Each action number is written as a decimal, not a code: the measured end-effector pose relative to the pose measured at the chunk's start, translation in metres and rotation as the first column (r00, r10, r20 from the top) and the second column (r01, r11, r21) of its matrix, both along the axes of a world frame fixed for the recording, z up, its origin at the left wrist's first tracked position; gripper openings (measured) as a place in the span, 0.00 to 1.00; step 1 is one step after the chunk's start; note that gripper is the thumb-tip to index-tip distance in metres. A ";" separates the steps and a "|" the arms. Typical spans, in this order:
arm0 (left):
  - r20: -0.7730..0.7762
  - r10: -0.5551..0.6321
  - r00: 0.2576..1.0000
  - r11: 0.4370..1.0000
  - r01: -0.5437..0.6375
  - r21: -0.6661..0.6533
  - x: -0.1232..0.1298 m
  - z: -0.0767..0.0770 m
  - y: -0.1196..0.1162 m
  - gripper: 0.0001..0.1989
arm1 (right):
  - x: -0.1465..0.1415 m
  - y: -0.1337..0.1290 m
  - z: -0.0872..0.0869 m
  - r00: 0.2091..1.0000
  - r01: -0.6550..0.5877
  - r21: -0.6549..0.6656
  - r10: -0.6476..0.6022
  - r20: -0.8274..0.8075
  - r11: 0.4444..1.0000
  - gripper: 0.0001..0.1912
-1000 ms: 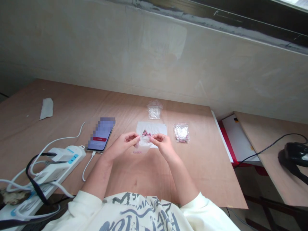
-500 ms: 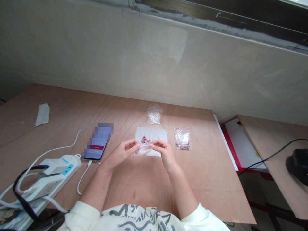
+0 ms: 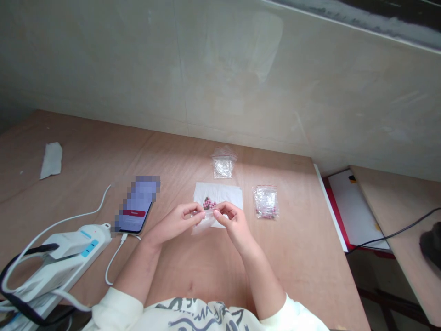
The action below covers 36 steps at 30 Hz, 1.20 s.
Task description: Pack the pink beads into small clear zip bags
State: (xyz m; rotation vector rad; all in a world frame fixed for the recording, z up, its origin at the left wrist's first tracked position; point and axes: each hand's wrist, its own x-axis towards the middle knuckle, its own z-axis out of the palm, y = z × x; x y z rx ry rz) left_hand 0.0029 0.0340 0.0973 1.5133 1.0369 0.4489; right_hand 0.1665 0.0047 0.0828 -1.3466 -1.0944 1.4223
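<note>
Left hand point(image 3: 177, 219) and right hand point(image 3: 234, 224) close together above the near edge of a white paper sheet point(image 3: 223, 192), neither spread open, thumbs and fingertips pinched. Between them, a small clear plastic zip bag point(image 3: 203, 225), held by both hands along its upper edge, its long axis running from near-left to far-right, its loose lower corner trailing toward the near left. Neither hand clearly nearer the bag (the left perhaps holding slightly more of it). Contents of the bag too faint to tell. Just beyond the fingertips, on the paper, a small cluster of pink beads point(image 3: 208, 203), roughly level with the gap between the hands. Farther out on the plywood table point(image 3: 172, 161), a second clear bag point(image 3: 223, 168) beyond the paper and a third bag point(image 3: 265, 202) to its right, with pink beads inside. Off to the left, a phone point(image 3: 136, 204) on a white cable point(image 3: 113, 259), just beside a white power strip point(image 3: 77, 248).
</note>
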 end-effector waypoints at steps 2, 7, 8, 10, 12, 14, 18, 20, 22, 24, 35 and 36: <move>-0.014 0.010 1.000 0.999 -0.009 0.046 0.002 0.000 0.001 0.11 | -0.001 0.000 -0.001 0.999 -0.045 0.001 0.045 -0.005 0.999 0.07; -0.016 -0.001 1.000 1.000 0.002 0.029 0.006 0.001 0.002 0.11 | -0.005 0.000 -0.002 0.998 -0.060 0.009 0.060 0.008 0.998 0.06; -0.010 -0.007 1.000 1.000 0.007 0.013 0.006 0.000 0.002 0.11 | -0.005 0.000 -0.001 0.999 -0.038 0.013 0.037 0.019 0.999 0.06; -0.006 -0.021 1.000 1.000 0.021 0.001 0.005 0.000 0.002 0.11 | -0.003 0.000 0.002 0.999 0.006 0.014 -0.007 0.042 1.000 0.06; -0.019 -0.002 1.000 1.000 0.002 0.031 0.004 0.000 0.002 0.11 | -0.002 -0.001 0.006 0.998 0.033 0.016 -0.033 0.058 0.999 0.06; -0.034 0.031 0.999 0.997 -0.028 0.065 0.002 0.002 0.002 0.11 | 0.000 -0.002 0.008 0.999 0.031 0.013 -0.031 0.038 0.999 0.06; -0.033 0.012 0.999 0.999 -0.010 0.054 0.001 0.008 0.000 0.11 | 0.004 -0.005 0.010 0.998 0.019 -0.048 -0.022 -0.061 0.999 0.08; -0.025 -0.006 1.000 0.998 0.007 0.057 0.001 0.010 -0.002 0.12 | 0.006 -0.006 0.010 0.995 0.034 -0.075 -0.040 -0.089 0.997 0.09; -0.006 0.012 1.000 0.996 -0.011 0.085 0.003 0.011 -0.003 0.11 | 0.008 -0.008 0.010 0.990 0.031 -0.081 -0.042 -0.136 0.996 0.09; 0.030 0.065 0.997 0.993 -0.067 0.100 0.006 0.011 -0.003 0.10 | 0.006 -0.011 0.009 0.980 0.010 -0.072 -0.024 -0.200 0.997 0.09; -0.023 0.288 0.957 0.955 -0.285 0.085 0.000 -0.028 0.006 0.16 | 0.072 -0.011 -0.023 0.830 0.505 -0.005 -0.484 0.276 0.863 0.10; -0.063 0.288 0.955 0.954 -0.281 0.104 -0.005 -0.039 0.007 0.16 | 0.086 -0.008 -0.024 0.740 0.547 0.055 -0.513 0.435 0.835 0.08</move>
